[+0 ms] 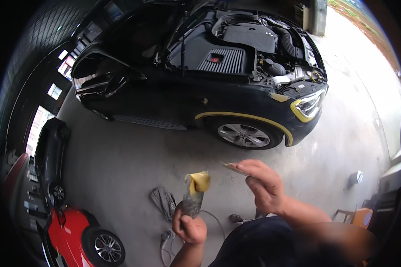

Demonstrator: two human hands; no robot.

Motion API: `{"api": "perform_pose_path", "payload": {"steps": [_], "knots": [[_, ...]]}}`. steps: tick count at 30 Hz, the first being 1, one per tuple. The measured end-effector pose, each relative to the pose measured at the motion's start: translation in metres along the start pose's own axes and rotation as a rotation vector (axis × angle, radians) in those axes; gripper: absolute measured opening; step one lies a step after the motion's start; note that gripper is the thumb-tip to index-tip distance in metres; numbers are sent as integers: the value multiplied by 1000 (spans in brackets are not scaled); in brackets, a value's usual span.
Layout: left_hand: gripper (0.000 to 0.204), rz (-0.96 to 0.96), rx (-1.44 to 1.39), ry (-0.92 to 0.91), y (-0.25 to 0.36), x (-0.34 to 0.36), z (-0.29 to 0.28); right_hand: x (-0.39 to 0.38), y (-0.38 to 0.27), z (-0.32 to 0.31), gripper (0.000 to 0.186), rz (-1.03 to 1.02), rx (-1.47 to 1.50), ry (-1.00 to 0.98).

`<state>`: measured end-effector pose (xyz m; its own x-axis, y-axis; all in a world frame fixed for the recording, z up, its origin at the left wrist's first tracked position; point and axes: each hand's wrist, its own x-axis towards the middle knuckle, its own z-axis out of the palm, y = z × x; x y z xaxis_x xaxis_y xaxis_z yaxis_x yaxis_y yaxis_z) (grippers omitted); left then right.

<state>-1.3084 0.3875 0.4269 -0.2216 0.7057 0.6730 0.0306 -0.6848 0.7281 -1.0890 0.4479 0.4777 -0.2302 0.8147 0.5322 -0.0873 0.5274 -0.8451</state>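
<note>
My left hand (190, 229) is closed round the lower part of a grey putty scraper (193, 202) held upright. A lump of yellow body filler (201, 181) sits on the scraper's upper end. To its right, my right hand (267, 184) pinches a thin flat blade (232, 167), seen nearly edge-on, its tip pointing left. The two tools are apart. Beyond my hands stands a dark car (165, 95) with its engine bay exposed. Yellow filler or tape lines its front wheel arch (240, 114) and the headlight (309, 104); a small yellow patch (205, 101) marks the fender.
On the concrete floor lie a grey cloth (162, 202) and a corded or hosed tool (166, 238). A red car (69, 236) is at lower left, with a dark car (51, 155) behind it. A small can (356, 178) and an orange-backed chair (362, 218) stand at right.
</note>
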Motion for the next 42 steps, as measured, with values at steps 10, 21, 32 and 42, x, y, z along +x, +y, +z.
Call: {"api": "perform_pose_path", "payload": {"steps": [10,21,32,42], "knots": [[46,-205,65,133,-98,117,-39,71,112,101,41,137,161,-41],[51,-897,-768,-14,-199,218,-88,204,177,119,35,13,343,179],[40,-119,-47,-463,-292,278,-131,245,203,167,46,73,-262,533],[44,-408,-574,-279,-294,355,-124,268,195,190,44,55,-393,554]]}}
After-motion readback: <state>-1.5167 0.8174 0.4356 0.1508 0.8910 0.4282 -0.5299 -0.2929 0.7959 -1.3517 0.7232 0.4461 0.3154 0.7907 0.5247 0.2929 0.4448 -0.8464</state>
